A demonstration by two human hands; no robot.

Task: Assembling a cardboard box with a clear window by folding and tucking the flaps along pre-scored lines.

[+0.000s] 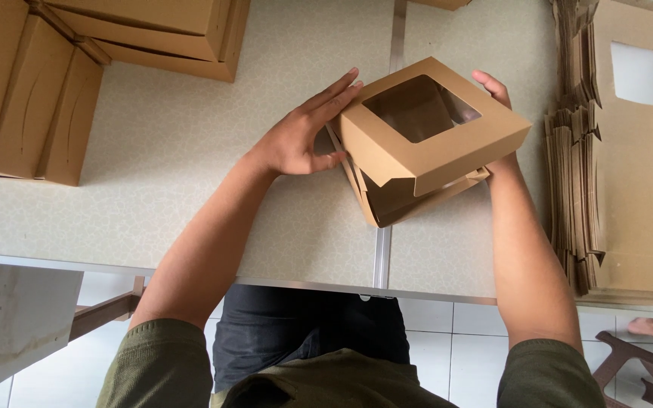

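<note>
Two hands, the left (296, 140) and the right (494, 94), were in view, and between them sat one windowed kraft box (428, 140), partly folded. At the far left of the surface (190, 189) stood about six finished brown boxes (32, 91), some cut off by the edge. One stack of flat box blanks (621, 151) lay right; its sheets could not be counted.

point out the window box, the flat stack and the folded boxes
window box (391, 155), head view, front wall of lid
flat stack (636, 196), head view, top sheet
folded boxes (28, 91), head view, side of one box
</note>
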